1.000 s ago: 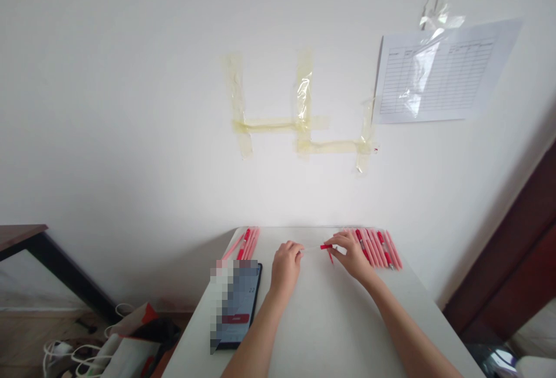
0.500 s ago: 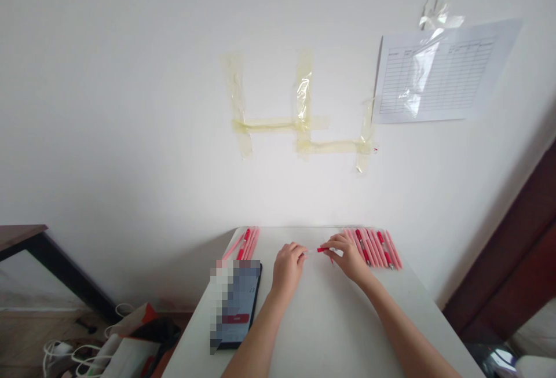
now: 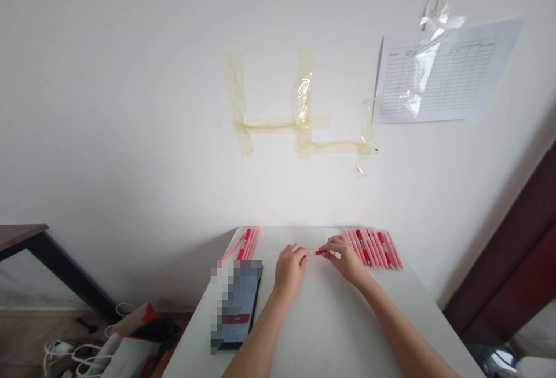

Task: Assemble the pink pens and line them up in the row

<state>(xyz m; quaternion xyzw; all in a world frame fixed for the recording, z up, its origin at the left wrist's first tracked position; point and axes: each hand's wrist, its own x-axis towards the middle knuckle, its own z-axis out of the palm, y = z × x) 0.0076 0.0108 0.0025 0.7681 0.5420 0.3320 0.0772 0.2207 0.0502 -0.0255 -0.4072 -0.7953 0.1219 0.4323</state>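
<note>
Over the middle of the white table, my left hand (image 3: 290, 266) is closed, pinching the pale, clear end of a pen. My right hand (image 3: 346, 259) is closed on the pen's red part (image 3: 319, 252). The pale and red parts lie in line and seem to meet between my fingertips; whether they are joined is too small to tell. Right beside my right hand lies a row of several pink and red pens (image 3: 374, 249). A smaller group of pens (image 3: 248, 243) rests at the table's far left corner.
A phone (image 3: 238, 308), partly pixelated, lies on the table (image 3: 330, 331) left of my left forearm. The wall (image 3: 174, 106) rises at the table's back edge, with yellowed tape and a taped paper sheet (image 3: 438, 77). Cables and boxes (image 3: 125, 343) are on the floor at left.
My right hand has moved slightly down and left, bringing the red part up to the pale part. The gap between them has closed.
</note>
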